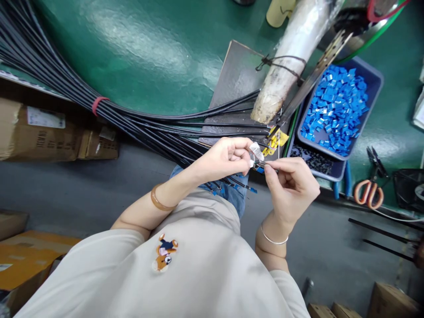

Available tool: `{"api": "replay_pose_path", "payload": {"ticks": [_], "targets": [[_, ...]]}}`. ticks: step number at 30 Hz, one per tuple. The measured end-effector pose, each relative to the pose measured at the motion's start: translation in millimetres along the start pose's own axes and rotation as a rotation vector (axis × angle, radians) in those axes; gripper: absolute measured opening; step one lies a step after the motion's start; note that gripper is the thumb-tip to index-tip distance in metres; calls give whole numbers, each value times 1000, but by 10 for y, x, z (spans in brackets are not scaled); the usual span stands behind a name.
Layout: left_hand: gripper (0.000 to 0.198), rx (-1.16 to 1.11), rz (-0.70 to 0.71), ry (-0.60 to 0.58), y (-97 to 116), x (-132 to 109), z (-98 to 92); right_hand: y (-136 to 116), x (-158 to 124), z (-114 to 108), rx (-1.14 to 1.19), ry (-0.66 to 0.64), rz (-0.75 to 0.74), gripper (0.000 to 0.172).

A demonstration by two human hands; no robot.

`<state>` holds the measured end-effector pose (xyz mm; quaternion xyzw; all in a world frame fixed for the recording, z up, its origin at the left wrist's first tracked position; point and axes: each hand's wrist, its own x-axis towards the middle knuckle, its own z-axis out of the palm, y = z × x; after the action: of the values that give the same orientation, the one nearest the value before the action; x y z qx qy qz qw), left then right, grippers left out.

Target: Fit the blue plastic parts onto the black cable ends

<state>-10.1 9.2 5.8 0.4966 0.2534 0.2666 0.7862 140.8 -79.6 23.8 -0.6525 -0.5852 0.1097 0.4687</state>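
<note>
My left hand (233,157) is closed in a pinch on the end of a black cable, just above my lap. White wrapping (256,151) shows at its fingertips. My right hand (293,185) meets it from the right, thumb and forefinger pressed together at the cable's tip; the tiny piece between them is too small to name. A bit of blue shows just below the fingertips. Under my left wrist, several cable ends with blue connectors (253,190) hang over my jeans. Other black cables (232,132) run past, behind my hands, to a yellow piece (276,140).
A thick bundle of black cables (66,79) with a red tie (98,105) crosses the green table (139,39). On the right stand a bin (376,88) of blue connectors, a tray of small black parts (313,160) and orange-handled scissors (368,193). A wrapped tube (285,66) slants overhead.
</note>
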Motion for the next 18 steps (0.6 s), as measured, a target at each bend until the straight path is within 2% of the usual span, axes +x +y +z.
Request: {"api": "replay_pose_path", "payload": {"ticks": [4,10,15,18], "targets": [[9,-2,23,-9,-5,-9,-23,14,0,15,-29,-7,-71,10],[1,-18,76,-41,-16,-20,-33,9,-41,55,-48,-48,-78,14],[3,-20,93,-51,8,-22,-32,9,-66,37,-57,84,-97,18],[3,-21,90,-53,12,-20,-35,30,-64,42,-77,83,-115,20]]}}
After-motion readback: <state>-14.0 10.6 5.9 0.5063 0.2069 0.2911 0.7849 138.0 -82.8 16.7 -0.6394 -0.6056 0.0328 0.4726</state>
